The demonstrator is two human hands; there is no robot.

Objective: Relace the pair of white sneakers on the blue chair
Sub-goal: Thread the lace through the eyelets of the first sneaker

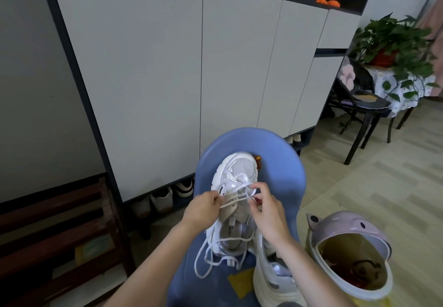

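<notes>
A white sneaker [236, 175] lies on the blue chair [282, 177], toe pointing away from me. Its white lace [206, 256] crosses the eyelets, and loose ends trail down over the seat toward me. My left hand [203, 209] pinches a strand of lace at the shoe's left side. At the right side of the eyelets, my right hand [266, 213] pinches another strand. A second white sneaker [273, 275] sits at the chair's near right, partly under my right forearm.
A pink-lidded bin [352, 251] stands open right of the chair. A white cabinet [191, 67] with shoes beneath it fills the back. A wooden rack [55, 230] is at the left, and a black chair [362, 105] and a potted plant [393, 43] at the far right.
</notes>
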